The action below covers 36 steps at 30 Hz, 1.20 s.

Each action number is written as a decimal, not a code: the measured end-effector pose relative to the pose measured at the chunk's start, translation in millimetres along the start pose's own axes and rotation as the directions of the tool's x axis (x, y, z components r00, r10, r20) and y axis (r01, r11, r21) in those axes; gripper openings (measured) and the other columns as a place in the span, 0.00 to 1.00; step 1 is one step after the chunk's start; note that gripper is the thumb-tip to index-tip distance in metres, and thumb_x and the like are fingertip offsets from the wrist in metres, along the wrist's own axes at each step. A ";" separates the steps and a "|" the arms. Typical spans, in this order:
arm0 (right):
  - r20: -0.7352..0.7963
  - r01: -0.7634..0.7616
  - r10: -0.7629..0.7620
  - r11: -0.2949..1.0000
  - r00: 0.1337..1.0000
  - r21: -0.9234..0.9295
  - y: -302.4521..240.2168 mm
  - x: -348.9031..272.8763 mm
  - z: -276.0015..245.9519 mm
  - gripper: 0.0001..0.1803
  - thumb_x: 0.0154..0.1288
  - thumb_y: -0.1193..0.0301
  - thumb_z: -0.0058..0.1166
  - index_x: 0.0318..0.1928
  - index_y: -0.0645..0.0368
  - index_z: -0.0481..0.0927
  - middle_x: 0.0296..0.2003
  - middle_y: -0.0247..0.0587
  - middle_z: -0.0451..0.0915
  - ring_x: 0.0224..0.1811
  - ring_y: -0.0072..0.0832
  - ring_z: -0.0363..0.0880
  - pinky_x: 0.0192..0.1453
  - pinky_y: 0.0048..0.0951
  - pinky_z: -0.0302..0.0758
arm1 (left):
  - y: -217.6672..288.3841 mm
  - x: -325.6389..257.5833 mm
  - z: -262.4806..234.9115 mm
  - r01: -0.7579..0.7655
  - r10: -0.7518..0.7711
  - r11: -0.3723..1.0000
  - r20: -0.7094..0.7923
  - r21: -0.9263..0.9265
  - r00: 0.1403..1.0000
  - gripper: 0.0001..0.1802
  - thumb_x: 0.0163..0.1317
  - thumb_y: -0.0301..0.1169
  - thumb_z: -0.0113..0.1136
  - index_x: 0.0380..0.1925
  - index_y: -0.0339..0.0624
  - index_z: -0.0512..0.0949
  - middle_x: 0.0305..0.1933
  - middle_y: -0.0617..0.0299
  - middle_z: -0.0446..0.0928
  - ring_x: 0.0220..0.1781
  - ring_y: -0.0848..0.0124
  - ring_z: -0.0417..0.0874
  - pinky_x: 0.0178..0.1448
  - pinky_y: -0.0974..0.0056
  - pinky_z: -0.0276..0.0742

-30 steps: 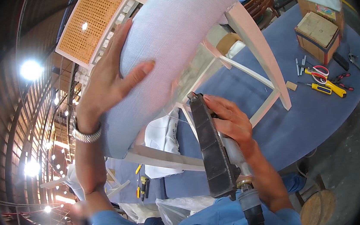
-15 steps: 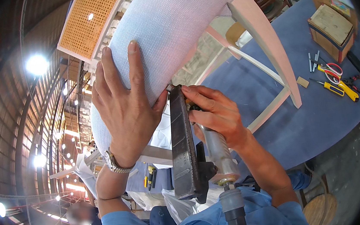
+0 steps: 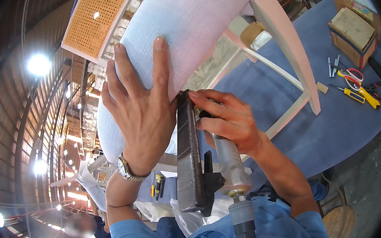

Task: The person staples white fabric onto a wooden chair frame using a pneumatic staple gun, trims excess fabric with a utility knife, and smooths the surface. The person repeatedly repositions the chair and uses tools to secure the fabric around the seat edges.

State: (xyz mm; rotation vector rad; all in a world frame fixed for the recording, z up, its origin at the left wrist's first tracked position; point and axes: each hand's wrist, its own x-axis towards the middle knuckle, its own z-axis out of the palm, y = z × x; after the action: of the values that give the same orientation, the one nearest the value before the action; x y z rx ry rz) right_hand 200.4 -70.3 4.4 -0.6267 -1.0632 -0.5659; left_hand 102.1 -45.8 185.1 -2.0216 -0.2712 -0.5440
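A chair with a light blue-grey woven fabric seat (image 3: 190, 22) lies tipped on the table, its pale wooden leg (image 3: 284, 41) slanting to the right. My left hand (image 3: 145, 100), wearing a metal watch (image 3: 126, 168), is spread with fingers apart on the fabric near the seat's edge. My right hand (image 3: 232, 119) is wrapped round a pneumatic staple gun (image 3: 189, 156) with a dark magazine and silver handle. The gun's tip is at the underside edge of the seat, beside my left thumb; the exact contact is hidden. An air hose fitting (image 3: 242, 215) hangs from the handle.
Scissors (image 3: 355, 75), a yellow-handled screwdriver (image 3: 351, 94) and other hand tools lie on the blue table (image 3: 285, 146). A cardboard box (image 3: 352, 34) stands at the far right. A cane panel (image 3: 98, 22) is at the upper left. Another person (image 3: 84, 226) is at the lower left.
My left hand has slid a little rightward over the fabric. The staple gun has shifted slightly left, its tip now closer to the seat edge. The chair appears slightly shifted right.
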 end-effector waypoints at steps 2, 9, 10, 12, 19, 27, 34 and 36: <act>0.034 -0.002 0.002 1.000 0.999 0.011 -3.8 0.1 -0.8 0.15 0.47 0.67 0.67 0.39 0.50 0.83 0.64 0.44 0.81 0.57 0.45 0.84 0.53 0.39 0.83 | -0.5 -1.0 2.1 -0.017 0.017 0.999 0.004 0.039 1.000 0.47 0.60 0.36 0.68 0.79 0.72 0.58 0.79 0.33 0.52 0.72 0.34 0.62 0.67 0.31 0.62; 0.086 -0.046 0.043 0.998 0.995 0.031 -14.1 2.8 3.7 0.15 0.48 0.67 0.67 0.40 0.51 0.83 0.63 0.45 0.81 0.57 0.46 0.84 0.54 0.39 0.82 | -7.5 -15.5 9.8 -0.109 0.118 0.976 -0.038 0.187 0.992 0.41 0.66 0.32 0.59 0.78 0.76 0.60 0.81 0.36 0.52 0.78 0.32 0.57 0.70 0.27 0.59; 0.093 -0.046 0.044 0.999 0.995 0.020 -14.9 4.5 2.4 0.15 0.48 0.67 0.67 0.40 0.52 0.83 0.63 0.46 0.82 0.57 0.47 0.84 0.54 0.39 0.82 | -8.2 -19.1 2.2 -0.136 0.140 0.971 -0.005 0.198 0.990 0.38 0.69 0.36 0.58 0.78 0.68 0.61 0.82 0.37 0.53 0.82 0.38 0.54 0.78 0.33 0.54; 0.101 -0.043 0.045 0.999 0.994 -0.021 -18.6 5.1 -4.2 0.16 0.48 0.68 0.67 0.40 0.53 0.83 0.62 0.47 0.82 0.56 0.48 0.84 0.54 0.39 0.82 | -10.9 -29.1 -14.5 -0.176 0.181 0.983 0.145 -0.048 0.973 0.44 0.61 0.35 0.65 0.78 0.68 0.61 0.83 0.40 0.51 0.84 0.40 0.50 0.80 0.29 0.46; -0.043 -0.028 0.025 0.998 0.999 -0.062 -22.4 -8.9 -7.5 0.13 0.60 0.77 0.65 0.46 0.66 0.81 0.55 0.61 0.84 0.56 0.56 0.85 0.59 0.47 0.83 | -142.9 -9.4 -25.8 -0.183 0.138 0.701 -0.120 -0.689 0.983 0.44 0.64 0.56 0.67 0.77 0.58 0.65 0.85 0.45 0.49 0.87 0.48 0.44 0.85 0.40 0.39; -0.055 -0.046 0.042 0.997 0.998 -0.069 -49.0 -10.5 -22.2 0.14 0.52 0.79 0.71 0.40 0.64 0.82 0.56 0.62 0.84 0.57 0.55 0.85 0.60 0.44 0.83 | -167.1 37.7 59.7 0.317 0.103 0.534 0.433 -0.784 0.896 0.47 0.73 0.70 0.34 0.80 0.53 0.57 0.85 0.44 0.46 0.87 0.50 0.39 0.86 0.45 0.42; -0.036 -0.075 0.074 0.997 0.997 -0.031 -44.8 -17.0 -20.9 0.13 0.54 0.76 0.69 0.41 0.61 0.83 0.58 0.60 0.83 0.58 0.54 0.84 0.60 0.42 0.83 | -118.1 23.6 4.2 0.222 0.115 0.643 0.379 -0.733 0.918 0.53 0.67 0.67 0.54 0.79 0.41 0.57 0.82 0.40 0.55 0.83 0.46 0.58 0.82 0.47 0.56; -0.054 -0.084 0.083 0.996 0.995 -0.017 -48.3 -10.6 -18.0 0.13 0.54 0.76 0.69 0.42 0.60 0.84 0.59 0.58 0.83 0.58 0.53 0.84 0.58 0.41 0.83 | -108.3 21.5 0.2 0.162 0.101 0.664 0.302 -0.730 0.948 0.55 0.62 0.62 0.66 0.78 0.37 0.58 0.79 0.36 0.58 0.79 0.43 0.65 0.79 0.47 0.62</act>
State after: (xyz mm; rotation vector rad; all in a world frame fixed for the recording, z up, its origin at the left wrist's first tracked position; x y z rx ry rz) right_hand 174.0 -115.3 -2.2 -0.6658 -0.9781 -0.5180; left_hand 76.9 6.7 279.0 -2.9447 -0.3040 -0.3653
